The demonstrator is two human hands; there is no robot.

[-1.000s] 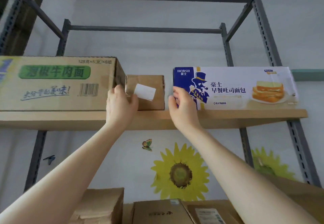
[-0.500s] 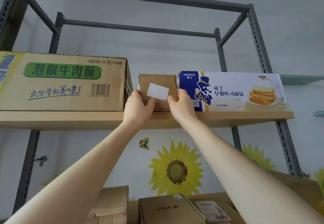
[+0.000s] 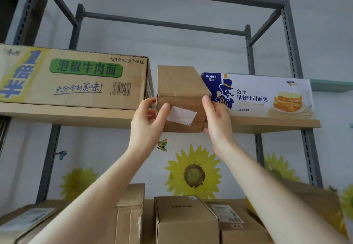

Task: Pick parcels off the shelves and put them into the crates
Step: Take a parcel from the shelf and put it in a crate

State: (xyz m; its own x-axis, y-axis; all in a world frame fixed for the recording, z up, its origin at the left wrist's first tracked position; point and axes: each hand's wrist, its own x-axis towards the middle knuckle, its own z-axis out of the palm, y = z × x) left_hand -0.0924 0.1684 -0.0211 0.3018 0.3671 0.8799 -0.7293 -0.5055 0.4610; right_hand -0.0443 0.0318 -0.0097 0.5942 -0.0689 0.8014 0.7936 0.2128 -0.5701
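While the small brown parcel (image 3: 179,98) sits tipped forward over the front edge of the upper shelf (image 3: 66,114), between a noodle carton (image 3: 76,77) and a bread box (image 3: 257,95), we clamp it with both hands: left hand (image 3: 147,121) with fingers curled round its left edge, right hand (image 3: 216,117) flat against its right side. We judge the pick only half done, since no crate is in view. Below us more boxes (image 3: 185,219) crowd a lower shelf, before a wall painted with sunflowers (image 3: 193,173).

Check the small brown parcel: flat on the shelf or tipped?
Tipped. The small brown parcel leans forward over the shelf edge, top face showing, left hand and right hand gripping its sides.
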